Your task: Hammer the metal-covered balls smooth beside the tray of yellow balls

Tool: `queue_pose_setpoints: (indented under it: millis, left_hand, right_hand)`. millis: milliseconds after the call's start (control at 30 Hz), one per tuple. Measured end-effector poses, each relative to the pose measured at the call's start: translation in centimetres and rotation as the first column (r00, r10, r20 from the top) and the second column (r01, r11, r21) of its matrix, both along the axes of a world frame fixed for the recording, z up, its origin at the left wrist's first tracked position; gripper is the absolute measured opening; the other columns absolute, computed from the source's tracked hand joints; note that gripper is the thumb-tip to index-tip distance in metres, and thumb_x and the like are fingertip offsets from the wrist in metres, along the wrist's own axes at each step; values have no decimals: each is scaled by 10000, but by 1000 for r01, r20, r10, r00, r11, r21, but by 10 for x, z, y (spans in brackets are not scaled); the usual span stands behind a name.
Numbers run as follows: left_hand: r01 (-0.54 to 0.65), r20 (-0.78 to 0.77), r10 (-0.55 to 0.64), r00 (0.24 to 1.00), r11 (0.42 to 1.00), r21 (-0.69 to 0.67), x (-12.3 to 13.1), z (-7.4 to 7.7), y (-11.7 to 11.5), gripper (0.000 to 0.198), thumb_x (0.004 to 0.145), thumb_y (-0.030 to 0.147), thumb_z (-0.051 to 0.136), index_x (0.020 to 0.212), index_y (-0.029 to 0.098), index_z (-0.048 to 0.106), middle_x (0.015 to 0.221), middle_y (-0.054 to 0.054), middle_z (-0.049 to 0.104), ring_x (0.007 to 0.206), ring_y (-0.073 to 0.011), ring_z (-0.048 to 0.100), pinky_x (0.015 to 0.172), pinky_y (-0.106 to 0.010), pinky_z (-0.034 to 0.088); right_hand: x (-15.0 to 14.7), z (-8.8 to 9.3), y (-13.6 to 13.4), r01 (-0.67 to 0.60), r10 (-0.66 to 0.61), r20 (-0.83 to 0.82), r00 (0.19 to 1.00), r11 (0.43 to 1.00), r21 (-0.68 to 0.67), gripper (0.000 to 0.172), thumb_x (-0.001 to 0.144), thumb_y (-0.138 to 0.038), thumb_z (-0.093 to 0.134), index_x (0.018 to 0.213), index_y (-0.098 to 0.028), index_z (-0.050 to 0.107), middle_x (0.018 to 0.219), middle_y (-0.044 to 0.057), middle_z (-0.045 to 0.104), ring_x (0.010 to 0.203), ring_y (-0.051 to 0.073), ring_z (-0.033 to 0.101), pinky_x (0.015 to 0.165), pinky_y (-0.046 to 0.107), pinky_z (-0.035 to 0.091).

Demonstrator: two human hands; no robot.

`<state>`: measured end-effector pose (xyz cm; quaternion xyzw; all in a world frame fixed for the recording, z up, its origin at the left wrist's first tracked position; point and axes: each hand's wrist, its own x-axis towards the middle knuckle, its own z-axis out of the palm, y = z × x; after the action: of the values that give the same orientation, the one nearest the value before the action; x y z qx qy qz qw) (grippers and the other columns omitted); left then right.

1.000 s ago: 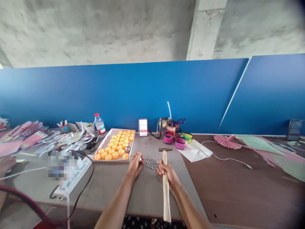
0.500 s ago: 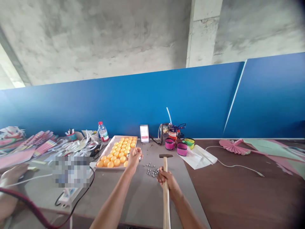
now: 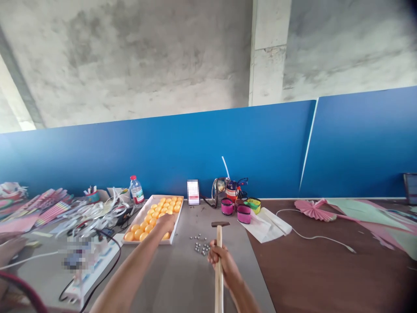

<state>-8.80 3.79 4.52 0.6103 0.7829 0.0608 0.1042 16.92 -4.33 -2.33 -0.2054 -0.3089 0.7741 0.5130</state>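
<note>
My right hand (image 3: 222, 257) is wrapped round the wooden handle of a hammer (image 3: 219, 269), its dark metal head pointing away from me. Just left of that hand, several small shiny metal balls (image 3: 197, 247) lie loose on the grey mat (image 3: 182, 274). My left hand (image 3: 166, 223) reaches over a shallow white tray (image 3: 177, 224) filled with orange balls (image 3: 143, 227) that look like ping-pong balls. Its fingers are down among the balls on the tray's right side and mostly hidden, so whether they grip anything does not show.
A phone (image 3: 193, 192) stands against the blue partition. Pink straps (image 3: 243, 214) and white paper (image 3: 265, 226) lie to the right. Left are a bottle (image 3: 137, 191), a power strip (image 3: 94, 269), tangled white cords and another person's arm (image 3: 11, 250). A pink paper fan (image 3: 314, 210) lies far right.
My left hand, which held something small and silvery beside the tray, has moved left over the orange balls. My right hand keeps hold of the hammer. The view has shifted slightly.
</note>
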Motion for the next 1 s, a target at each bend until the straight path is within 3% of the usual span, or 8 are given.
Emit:
queue_pose_setpoints:
  millis: [267, 533, 567, 633, 667, 733, 833, 1000]
  left_hand:
    - [-90, 433, -11, 901, 973, 212, -1, 5, 1, 332, 383, 62, 711, 423, 219, 420, 374, 2, 403, 691, -341, 600, 614, -377, 439]
    - [-182, 795, -159, 586, 930, 320, 39, 24, -32, 220, 732, 336, 561, 922, 229, 537, 743, -26, 606, 541, -140, 565, 502, -247, 426]
    - [-190, 850, -177, 496, 933, 305, 49, 21, -39, 242, 767, 359, 522, 973, 232, 517, 783, -33, 615, 547, -127, 567, 504, -241, 436]
    - [-259, 979, -201, -20, 947, 189, 69, 9, -52, 273, 750, 297, 569, 1002, 214, 503, 825, -50, 622, 540, -104, 557, 506, -229, 444]
    - [-272, 959, -182, -216, 955, 120, 78, 1, -58, 258, 750, 277, 580, 983, 196, 505, 824, -59, 624, 523, -91, 545, 498, -219, 442]
    - [-286, 862, -154, -484, 958, 10, 91, -16, -66, 215, 785, 311, 555, 936, 163, 515, 779, -70, 616, 512, -84, 538, 481, -202, 436]
    - [-277, 748, -128, -652, 958, -78, 101, -40, -71, 231, 819, 368, 521, 890, 148, 526, 726, -65, 602, 504, -88, 532, 462, -198, 428]
    - [-271, 665, -152, -731, 959, -79, 98, -62, -70, 274, 832, 417, 491, 887, 154, 549, 689, -40, 589, 507, -85, 524, 472, -191, 420]
  right_hand:
    - [-1, 1, -1, 11, -11, 3, 1000, 1000, 15, 172, 623, -270, 623, 742, -177, 541, 395, -96, 326, 409, 74, 312, 483, 229, 296]
    - [-1, 9, -8, -101, 107, -61, 992, 991, 89, 244, 710, -342, 643, 862, -181, 537, 462, -77, 397, 460, 82, 389, 518, 231, 332]
    - [0, 10, -10, -144, 151, -72, 986, 985, 99, 291, 728, -368, 633, 935, -192, 527, 507, -66, 444, 477, 90, 421, 523, 239, 345]
    - [2, 12, -13, -225, 234, -79, 969, 969, 104, 389, 751, -407, 613, 1069, -231, 476, 607, -52, 509, 466, 89, 435, 497, 245, 348]
    - [4, 12, -14, -248, 257, -79, 963, 963, 105, 413, 758, -414, 606, 1104, -248, 454, 632, -57, 513, 436, 75, 406, 470, 236, 333]
    - [7, 13, -15, -254, 263, -76, 962, 961, 110, 407, 764, -418, 596, 1108, -257, 451, 618, -76, 479, 385, 44, 312, 424, 213, 283]
    - [11, 14, -15, -215, 221, -63, 973, 973, 88, 348, 756, -417, 585, 1039, -240, 487, 609, -80, 446, 387, 34, 251, 401, 200, 241]
    - [11, 16, -16, -192, 195, -38, 980, 979, 67, 222, 680, -250, 595, 880, -226, 503, 722, -52, 506, 404, 27, 284, 408, 200, 255]
